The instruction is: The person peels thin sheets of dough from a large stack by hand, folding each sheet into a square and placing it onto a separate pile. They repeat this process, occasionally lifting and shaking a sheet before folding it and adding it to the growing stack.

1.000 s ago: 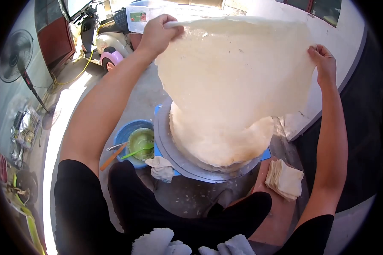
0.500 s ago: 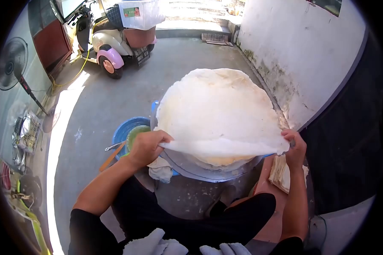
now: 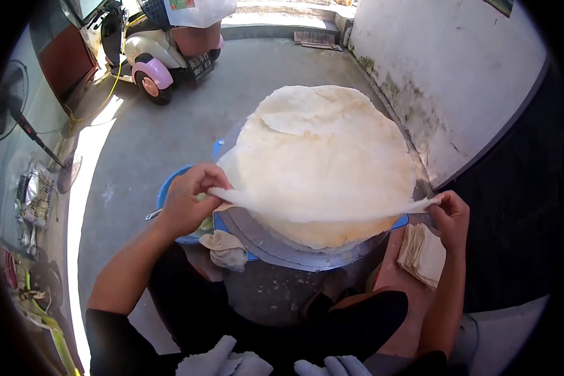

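Note:
My left hand [image 3: 191, 197] pinches one end of a thin white dough sheet [image 3: 313, 212], and my right hand [image 3: 451, 216] pinches the other end. Between them the sheet hangs as a narrow, slightly sagging band across the near part of a pile of large round thin sheets [image 3: 332, 150]. The pile is pale with browned patches, and a loose flap lies on its far left part. Under it, a round metal plate [image 3: 272, 249] shows along the front edge. Below my left hand lies a crumpled cloth [image 3: 224, 250].
Left of the pile stands a blue basin [image 3: 168, 188], partly behind my left hand. Folded sheets [image 3: 422, 254] lie on a reddish surface [image 3: 402, 313] at right. A scooter [image 3: 156, 56], a standing fan [image 3: 19, 113] and a stained white wall [image 3: 445, 81] surround the grey floor.
The near edge of the sheet has lifted and narrowed into a band, uncovering more of the browned pile beneath. My hands have moved farther apart, the left outward and up.

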Tool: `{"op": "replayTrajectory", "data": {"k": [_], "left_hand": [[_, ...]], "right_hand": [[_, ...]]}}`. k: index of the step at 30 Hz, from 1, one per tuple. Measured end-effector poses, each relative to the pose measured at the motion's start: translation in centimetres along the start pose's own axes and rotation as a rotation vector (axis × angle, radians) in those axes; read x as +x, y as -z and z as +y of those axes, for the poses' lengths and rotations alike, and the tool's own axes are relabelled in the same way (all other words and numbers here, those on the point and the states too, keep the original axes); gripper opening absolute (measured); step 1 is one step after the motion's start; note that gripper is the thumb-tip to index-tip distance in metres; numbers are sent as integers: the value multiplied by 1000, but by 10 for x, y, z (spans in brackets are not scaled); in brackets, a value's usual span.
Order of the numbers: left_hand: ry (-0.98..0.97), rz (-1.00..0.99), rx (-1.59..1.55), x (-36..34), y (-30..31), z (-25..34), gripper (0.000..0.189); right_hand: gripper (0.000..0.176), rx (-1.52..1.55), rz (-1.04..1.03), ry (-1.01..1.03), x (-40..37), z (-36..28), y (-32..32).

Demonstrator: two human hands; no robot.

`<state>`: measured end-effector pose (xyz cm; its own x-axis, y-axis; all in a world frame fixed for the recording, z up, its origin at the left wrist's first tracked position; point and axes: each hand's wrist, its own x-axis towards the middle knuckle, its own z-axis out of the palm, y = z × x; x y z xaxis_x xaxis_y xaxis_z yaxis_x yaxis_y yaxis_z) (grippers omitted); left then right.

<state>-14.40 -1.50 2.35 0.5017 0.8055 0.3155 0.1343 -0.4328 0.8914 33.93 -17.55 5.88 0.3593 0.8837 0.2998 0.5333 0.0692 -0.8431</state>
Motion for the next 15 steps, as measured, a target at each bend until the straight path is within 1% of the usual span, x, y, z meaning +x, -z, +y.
{"op": "replayTrajectory", "data": {"k": [1, 2, 4, 5, 6, 7, 8, 9, 10, 11, 13, 15], "left_hand": [[107, -13, -121, 29, 4, 1, 38], [211, -25, -242, 58, 7, 3, 44], [271, -58, -199, 100, 7, -16, 59], [261, -50, -199, 109, 7, -33, 59], [419, -86, -162, 117, 5, -50, 64], [583, -127, -127, 120, 5, -60, 69], [584, -126, -131, 118, 4, -62, 69], [565, -138, -56, 114, 3, -65, 72], [548, -153, 20, 109, 2, -68, 76], [556, -161, 20, 105, 1, -73, 76], [448, -237, 137, 97, 5, -79, 76], [447, -245, 160, 94, 9, -76, 75]], "right_hand": [[12, 152, 33, -71, 24, 14, -3], [11, 110, 18, -141, 48, 22, -11], [12, -3, -37, -274, 79, 49, -29], [15, -74, -79, -338, 92, 67, -38], [15, -76, -78, -327, 98, 84, -45], [18, -227, -56, -264, 98, 102, -51], [22, -378, -34, -203, 96, 111, -53], [27, -349, -10, -221, 94, 112, -53], [27, -350, -13, -227, 90, 102, -53], [27, -379, -8, -209, 83, 92, -51], [26, -408, -3, -187, 80, 87, -50], [26, -212, -25, -274, 82, 86, -48]]}}
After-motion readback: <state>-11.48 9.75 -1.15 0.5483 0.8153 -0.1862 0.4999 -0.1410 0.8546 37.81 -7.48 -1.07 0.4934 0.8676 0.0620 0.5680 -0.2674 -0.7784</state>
